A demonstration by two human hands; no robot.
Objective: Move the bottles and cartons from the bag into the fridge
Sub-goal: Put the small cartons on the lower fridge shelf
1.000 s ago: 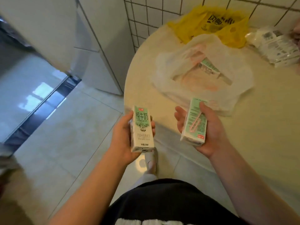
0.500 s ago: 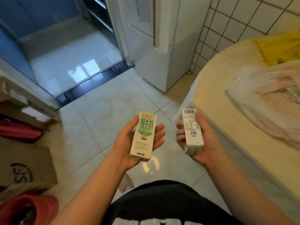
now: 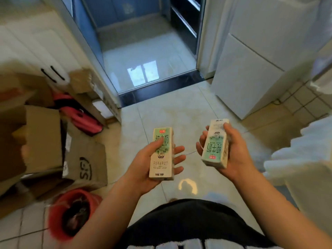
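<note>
My left hand grips a green and white milk carton upright, thumb across its front. In my right hand sits a second milk carton, held upside down with the thumb on its top end. Both cartons hover over the tiled floor in front of my body. The white fridge stands at the upper right with its doors closed. The bag is out of view.
Cardboard boxes and a red bag pile up on the left. A red bin stands at the lower left. An open doorway lies ahead. The table's edge with its white cloth is at the right.
The view has swung left, away from the table and bag, towards the doorway and fridge. The right-hand carton has been turned so its printed front shows.
</note>
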